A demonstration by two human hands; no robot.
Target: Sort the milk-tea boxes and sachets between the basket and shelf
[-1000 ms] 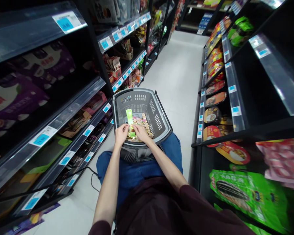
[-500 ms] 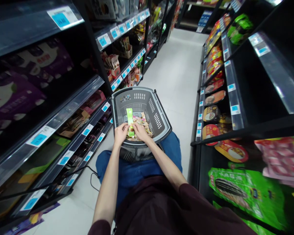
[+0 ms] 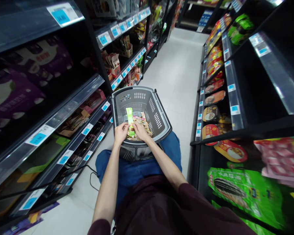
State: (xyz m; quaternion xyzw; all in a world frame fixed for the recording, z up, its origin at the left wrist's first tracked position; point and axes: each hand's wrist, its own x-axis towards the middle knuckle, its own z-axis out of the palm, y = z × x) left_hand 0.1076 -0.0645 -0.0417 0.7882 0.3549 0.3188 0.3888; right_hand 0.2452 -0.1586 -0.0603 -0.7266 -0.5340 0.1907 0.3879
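- The left hand [image 3: 121, 133] has its fingers bent inward and pinches the left edge of a slim green packet [image 3: 129, 114].
- The right hand [image 3: 140, 132] grips the same packet from the right side, thumb and fingers close together, so the two hands nearly meet across it.
- The green packet stands roughly lengthwise away from the person, its pale upper end clear of the fingers and its lower part showing between the hands.
- It is above the near part of a grey shopping basket [image 3: 159, 133], which has slotted walls.
- Small mixed packets [image 3: 143, 122] lie in a loose layer inside the basket, below and to the right of the green one; their printing is too small to read.
- The basket sits just in front of the person's knees, in blue trousers [image 3: 134, 171], on the pale aisle floor [image 3: 178, 78].
- On the left, dark shelves carry purple packs [image 3: 14, 101] behind blue-and-white price labels [image 3: 41, 136].
- On the right, a large green bag [image 3: 247, 189] lies near a pink bag [image 3: 281, 156].
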